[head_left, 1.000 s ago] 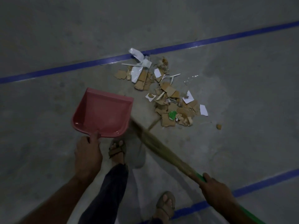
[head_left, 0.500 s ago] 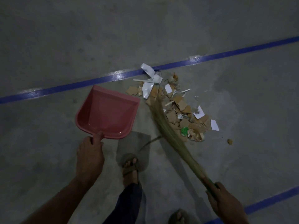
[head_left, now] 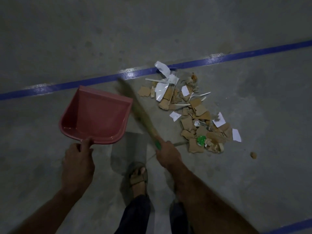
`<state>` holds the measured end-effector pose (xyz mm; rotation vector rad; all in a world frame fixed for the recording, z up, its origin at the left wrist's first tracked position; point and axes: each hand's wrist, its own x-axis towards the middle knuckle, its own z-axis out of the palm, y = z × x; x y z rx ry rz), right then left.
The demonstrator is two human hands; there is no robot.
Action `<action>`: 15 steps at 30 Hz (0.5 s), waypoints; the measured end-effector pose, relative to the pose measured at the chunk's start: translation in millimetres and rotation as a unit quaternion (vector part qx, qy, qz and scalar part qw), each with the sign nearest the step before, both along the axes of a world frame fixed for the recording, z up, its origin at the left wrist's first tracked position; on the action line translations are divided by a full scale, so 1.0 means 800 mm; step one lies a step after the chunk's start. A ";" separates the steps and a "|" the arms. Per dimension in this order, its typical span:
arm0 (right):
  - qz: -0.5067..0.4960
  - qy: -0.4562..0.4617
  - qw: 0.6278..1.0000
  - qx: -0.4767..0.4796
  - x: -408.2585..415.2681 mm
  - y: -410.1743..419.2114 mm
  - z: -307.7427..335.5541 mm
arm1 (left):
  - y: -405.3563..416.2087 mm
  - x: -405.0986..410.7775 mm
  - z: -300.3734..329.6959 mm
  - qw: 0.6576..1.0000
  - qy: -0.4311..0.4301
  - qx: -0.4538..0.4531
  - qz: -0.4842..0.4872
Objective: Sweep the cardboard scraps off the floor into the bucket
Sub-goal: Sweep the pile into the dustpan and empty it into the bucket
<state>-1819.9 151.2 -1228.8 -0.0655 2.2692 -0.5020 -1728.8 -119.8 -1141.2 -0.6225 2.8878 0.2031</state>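
Gripping dustpan (head_left: 94, 115), seemingly blurred broom (head_left: 143, 115).

A warehouse-like hall — bare concrete floor (head_left: 236, 174); blue floor-marking lines (head_left: 253, 54).

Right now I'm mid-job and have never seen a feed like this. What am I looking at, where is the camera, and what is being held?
There is no machine: these are a person's two bare hands. The single view comes from a camera worn on the head, looking down at a grey floor marked with blue tape. The left hand grips the handle of a pink dustpan, which looks empty. The right hand grips a broom near its green handle; its bristles are blurred, between the dustpan and the scraps. The pile of cardboard scraps, mixed with white paper bits, lies to the right. A sandalled foot shows below. No bucket is visible.
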 end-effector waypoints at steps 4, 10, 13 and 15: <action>-0.148 -0.055 0.986 -0.047 0.019 0.084 0.020 | 0.013 -0.010 -0.017 1.000 -0.018 0.020 -0.007; -0.103 0.021 0.994 -0.034 0.131 0.250 0.098 | 0.062 -0.033 -0.017 0.998 -0.026 0.058 -0.019; -0.068 0.049 0.996 -0.008 0.160 0.297 0.112 | 0.084 -0.049 -0.015 0.998 -0.009 0.057 -0.017; -0.055 0.083 0.995 -0.017 0.142 0.291 0.124 | 0.090 -0.056 -0.018 0.998 -0.002 0.052 -0.019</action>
